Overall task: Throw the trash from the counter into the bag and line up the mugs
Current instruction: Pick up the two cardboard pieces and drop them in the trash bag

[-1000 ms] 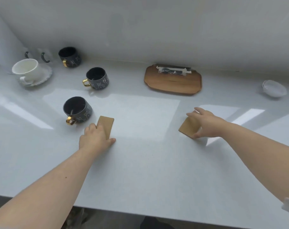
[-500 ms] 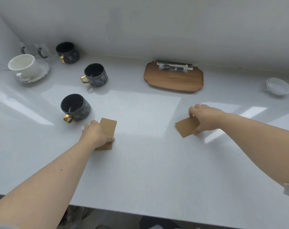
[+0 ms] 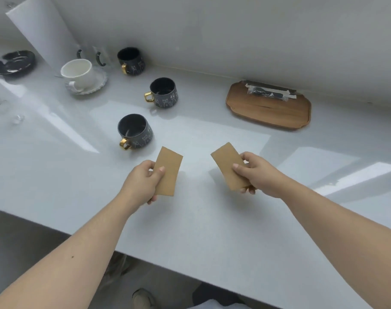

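My left hand (image 3: 143, 180) grips a brown cardboard piece (image 3: 169, 171), held just above the white counter (image 3: 190, 224). My right hand (image 3: 258, 173) pinches a second brown cardboard piece (image 3: 227, 163), also lifted off the surface. Three dark mugs with gold handles stand scattered to the upper left: the nearest (image 3: 134, 131) just beyond my left hand, a middle one (image 3: 163, 92), and the farthest (image 3: 130, 61) by the wall. No bag shows in this view.
A white cup on a scalloped saucer (image 3: 78, 74) and a dark saucer (image 3: 13, 62) sit at the far left. A wooden tray (image 3: 268, 109) carrying a wrapped packet (image 3: 267, 93) lies at the back right. The counter's front edge runs below my forearms.
Both hands have lifted their cardboard pieces off the counter and drawn them nearer to me and toward each other. The view has shifted right and back.
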